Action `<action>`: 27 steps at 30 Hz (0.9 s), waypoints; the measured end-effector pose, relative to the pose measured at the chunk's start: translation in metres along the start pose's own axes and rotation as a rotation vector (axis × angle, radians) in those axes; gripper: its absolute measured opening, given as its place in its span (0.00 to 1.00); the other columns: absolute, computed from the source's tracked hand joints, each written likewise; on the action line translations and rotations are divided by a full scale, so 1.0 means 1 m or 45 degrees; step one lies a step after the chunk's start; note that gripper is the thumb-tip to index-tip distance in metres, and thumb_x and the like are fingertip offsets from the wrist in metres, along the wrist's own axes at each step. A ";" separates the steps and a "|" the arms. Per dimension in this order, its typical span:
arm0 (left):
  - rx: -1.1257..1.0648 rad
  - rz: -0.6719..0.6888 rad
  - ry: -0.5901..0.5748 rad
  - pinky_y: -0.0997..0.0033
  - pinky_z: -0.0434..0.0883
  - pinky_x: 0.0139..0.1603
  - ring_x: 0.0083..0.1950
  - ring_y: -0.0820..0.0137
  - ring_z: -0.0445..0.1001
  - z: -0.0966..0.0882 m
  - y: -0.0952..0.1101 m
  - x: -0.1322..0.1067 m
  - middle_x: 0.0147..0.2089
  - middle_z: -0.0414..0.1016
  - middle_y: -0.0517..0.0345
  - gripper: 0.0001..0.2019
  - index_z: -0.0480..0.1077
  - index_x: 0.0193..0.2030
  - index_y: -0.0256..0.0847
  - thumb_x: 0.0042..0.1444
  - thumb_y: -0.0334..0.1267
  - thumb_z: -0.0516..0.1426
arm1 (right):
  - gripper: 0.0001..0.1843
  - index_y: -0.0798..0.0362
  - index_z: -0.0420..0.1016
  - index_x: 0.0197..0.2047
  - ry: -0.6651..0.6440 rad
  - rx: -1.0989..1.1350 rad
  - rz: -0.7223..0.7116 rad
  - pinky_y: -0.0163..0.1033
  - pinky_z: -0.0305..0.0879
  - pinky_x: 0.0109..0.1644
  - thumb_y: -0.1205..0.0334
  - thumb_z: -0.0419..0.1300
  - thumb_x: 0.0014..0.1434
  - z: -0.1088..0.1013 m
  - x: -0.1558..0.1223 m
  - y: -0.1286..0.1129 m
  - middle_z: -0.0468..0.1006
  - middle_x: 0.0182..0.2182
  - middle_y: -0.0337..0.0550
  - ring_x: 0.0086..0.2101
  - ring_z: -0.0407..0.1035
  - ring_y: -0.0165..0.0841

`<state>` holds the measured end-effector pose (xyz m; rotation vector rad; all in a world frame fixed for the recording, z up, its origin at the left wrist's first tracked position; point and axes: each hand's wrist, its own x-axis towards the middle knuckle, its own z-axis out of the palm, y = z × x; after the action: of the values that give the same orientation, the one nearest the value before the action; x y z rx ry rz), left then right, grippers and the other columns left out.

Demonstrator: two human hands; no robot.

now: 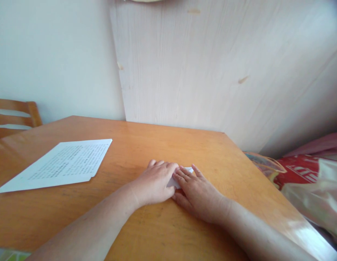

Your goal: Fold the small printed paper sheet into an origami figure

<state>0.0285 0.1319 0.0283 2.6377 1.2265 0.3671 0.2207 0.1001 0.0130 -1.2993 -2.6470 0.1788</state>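
A small piece of folded white paper [174,182] lies on the wooden table, mostly covered by both hands. My left hand [155,182] is curled over its left side, the thumb at the near edge and the fingers bent, gripping it. From the right, my right hand [199,194] lies flat across the paper with its fingers stretched out and slightly apart. The fingertips of the two hands meet over the paper. One pale corner shows beyond the right fingers; the full shape of the folds is hidden.
Printed sheets [67,161] lie in a stack at the left of the orange-brown table [163,145]. A wooden chair [16,112] stands behind at far left. Past the table's right edge are red and white bags [304,170]. A pale wood panel [174,72] rises behind the table.
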 end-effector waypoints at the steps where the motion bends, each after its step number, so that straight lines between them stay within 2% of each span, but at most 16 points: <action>1: -0.015 -0.011 0.010 0.56 0.62 0.56 0.55 0.57 0.71 0.001 0.000 0.000 0.52 0.75 0.52 0.19 0.66 0.56 0.45 0.56 0.36 0.56 | 0.33 0.55 0.59 0.71 0.003 0.009 -0.006 0.62 0.36 0.72 0.49 0.52 0.68 -0.001 0.000 0.001 0.63 0.68 0.55 0.68 0.52 0.49; 4: -0.011 -0.005 0.012 0.55 0.61 0.57 0.57 0.56 0.70 0.001 -0.002 -0.001 0.55 0.75 0.53 0.21 0.64 0.57 0.45 0.56 0.37 0.58 | 0.28 0.51 0.63 0.69 0.027 0.074 -0.008 0.61 0.39 0.72 0.52 0.51 0.69 -0.007 0.000 0.011 0.68 0.65 0.50 0.68 0.53 0.46; 8: 0.077 0.046 0.006 0.54 0.60 0.55 0.54 0.56 0.71 -0.002 -0.001 -0.002 0.52 0.75 0.52 0.18 0.67 0.56 0.46 0.59 0.43 0.59 | 0.22 0.51 0.71 0.62 0.185 0.145 0.112 0.56 0.51 0.69 0.59 0.45 0.72 -0.010 0.004 0.030 0.75 0.59 0.49 0.61 0.65 0.42; 11: 0.137 0.085 -0.010 0.54 0.60 0.53 0.50 0.56 0.71 -0.005 0.000 -0.002 0.46 0.75 0.53 0.14 0.72 0.47 0.47 0.58 0.50 0.60 | 0.21 0.50 0.75 0.56 0.170 0.204 0.139 0.48 0.62 0.60 0.60 0.44 0.72 -0.010 0.007 0.039 0.81 0.50 0.45 0.49 0.73 0.38; 13: 0.163 0.113 -0.015 0.54 0.59 0.52 0.48 0.57 0.70 -0.006 -0.001 -0.002 0.43 0.75 0.55 0.09 0.73 0.43 0.47 0.58 0.45 0.60 | 0.20 0.49 0.77 0.52 0.152 0.224 0.170 0.43 0.65 0.52 0.60 0.44 0.72 -0.010 0.007 0.041 0.82 0.44 0.43 0.43 0.74 0.37; 16: 0.183 0.151 0.011 0.55 0.58 0.51 0.48 0.59 0.69 -0.007 -0.005 -0.002 0.41 0.75 0.56 0.08 0.75 0.42 0.48 0.55 0.35 0.59 | 0.18 0.51 0.78 0.42 0.196 0.202 0.241 0.39 0.63 0.43 0.59 0.46 0.72 -0.011 0.006 0.041 0.81 0.36 0.43 0.37 0.73 0.35; 19: 0.189 0.185 0.038 0.56 0.57 0.51 0.49 0.59 0.68 -0.006 -0.010 -0.002 0.40 0.76 0.57 0.11 0.76 0.42 0.48 0.54 0.30 0.57 | 0.19 0.52 0.75 0.33 0.203 0.230 0.274 0.37 0.60 0.38 0.59 0.48 0.71 -0.012 0.004 0.038 0.79 0.31 0.42 0.33 0.70 0.33; 21: 0.188 0.190 0.048 0.56 0.57 0.51 0.49 0.60 0.68 -0.005 -0.013 -0.001 0.40 0.77 0.58 0.13 0.76 0.42 0.48 0.55 0.27 0.55 | 0.19 0.52 0.73 0.30 0.174 0.319 0.274 0.37 0.59 0.36 0.59 0.48 0.71 -0.014 0.002 0.033 0.78 0.30 0.42 0.31 0.69 0.32; 24: 0.180 0.173 0.059 0.56 0.57 0.50 0.49 0.60 0.70 -0.003 -0.016 0.001 0.41 0.78 0.59 0.13 0.76 0.42 0.48 0.58 0.28 0.54 | 0.19 0.52 0.72 0.29 0.071 0.520 0.270 0.36 0.59 0.34 0.59 0.48 0.70 -0.017 -0.002 0.024 0.77 0.28 0.41 0.29 0.67 0.31; 27: 0.157 0.171 0.067 0.55 0.57 0.51 0.50 0.59 0.71 0.001 -0.020 0.004 0.42 0.79 0.58 0.10 0.77 0.41 0.49 0.63 0.33 0.54 | 0.18 0.52 0.71 0.28 -0.007 0.673 0.251 0.36 0.60 0.33 0.60 0.49 0.69 -0.019 -0.005 0.020 0.75 0.27 0.38 0.28 0.66 0.30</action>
<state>0.0168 0.1474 0.0224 2.8421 1.1240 0.3976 0.2436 0.1087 0.0271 -1.3531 -2.2378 0.8430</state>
